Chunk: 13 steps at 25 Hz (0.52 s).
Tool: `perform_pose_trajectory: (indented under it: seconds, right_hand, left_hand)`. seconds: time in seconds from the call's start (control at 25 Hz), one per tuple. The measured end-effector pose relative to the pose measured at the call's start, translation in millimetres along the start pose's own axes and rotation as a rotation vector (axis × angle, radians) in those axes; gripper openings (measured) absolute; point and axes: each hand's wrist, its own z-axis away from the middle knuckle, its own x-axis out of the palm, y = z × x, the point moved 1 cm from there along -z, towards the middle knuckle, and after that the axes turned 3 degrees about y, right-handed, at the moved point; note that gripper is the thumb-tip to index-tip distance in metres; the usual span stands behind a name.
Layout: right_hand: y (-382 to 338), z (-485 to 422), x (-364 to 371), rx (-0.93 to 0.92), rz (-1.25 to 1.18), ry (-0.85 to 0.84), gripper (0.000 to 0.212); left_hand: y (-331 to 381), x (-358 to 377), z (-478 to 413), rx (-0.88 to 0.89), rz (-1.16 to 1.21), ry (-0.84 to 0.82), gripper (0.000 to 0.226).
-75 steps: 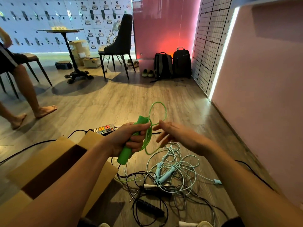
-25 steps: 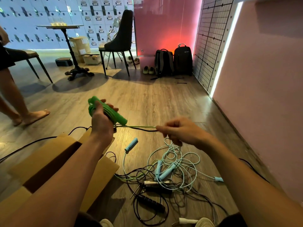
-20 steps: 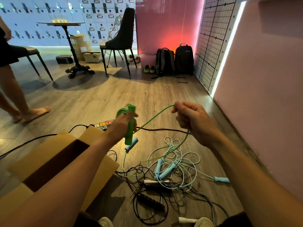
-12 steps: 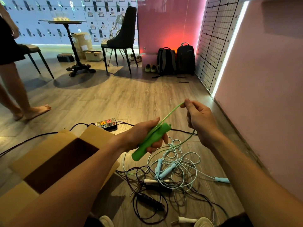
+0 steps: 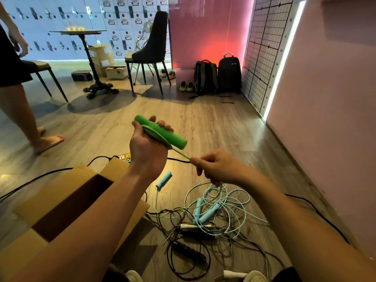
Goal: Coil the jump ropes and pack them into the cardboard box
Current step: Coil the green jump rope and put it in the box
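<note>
Beside the cardboard box (image 5: 50, 192) — left hand (image 5: 148, 147) gripping green handle (image 5: 173, 137), right hand (image 5: 215, 167) pinching green cord (image 5: 181, 153).

Wood-plank floor (image 5: 213, 123). Far left: barefoot person (image 5: 18, 106) beside grey-seated chair (image 5: 38, 65). Round pedestal table (image 5: 81, 32) before locker wall (image 5: 81, 13); stacked cartons (image 5: 100, 55) and flat black case (image 5: 81, 75) behind its base. Dark high-backed chair (image 5: 150, 49) to right. Two backpacks (image 5: 205, 76) (image 5: 228, 74) upright against pink wall (image 5: 203, 27), pale shoes (image 5: 186, 86) just beside. Grid panel (image 5: 262, 47), light strip (image 5: 282, 58) at right. Power strip (image 5: 125, 156) on floor, black cable (image 5: 99, 157) alongside.
</note>
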Motion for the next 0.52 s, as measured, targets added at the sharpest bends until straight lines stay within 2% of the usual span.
perform_pose_trajectory:
  seconds: [0.12,0.24,0.32,0.4,0.44,0.52]
  right_hand:
    - [-3,2,-4,-0.048,0.070,-0.047,0.044]
    - [-4,3,-16,-0.177,-0.017,0.029,0.039]
    - [-5,3,-19,-0.294,-0.093,0.125,0.031]
    - [-5,3,-19,-0.408,-0.066,0.266,0.024]
    - [-5,2,-20,-0.448,-0.041,0.345,0.021]
    - [-1,1,-23,-0.503,-0.001,0.485,0.018]
  left_hand:
    - [8,-14,-11,0.153,-0.094,0.216,0.041]
    - [9,-22,-14,0.211,-0.383,0.240,0.039]
    - [2,-19,-13,0.271,-0.705,0.177,0.037]
    - [-8,-9,-9,0.315,-1.041,0.044,0.036]
    - [-14,-5,-7,0.286,-1.187,-0.043,0.039]
    - [-24,3,2,0.066,-1.368,-0.198,0.051]
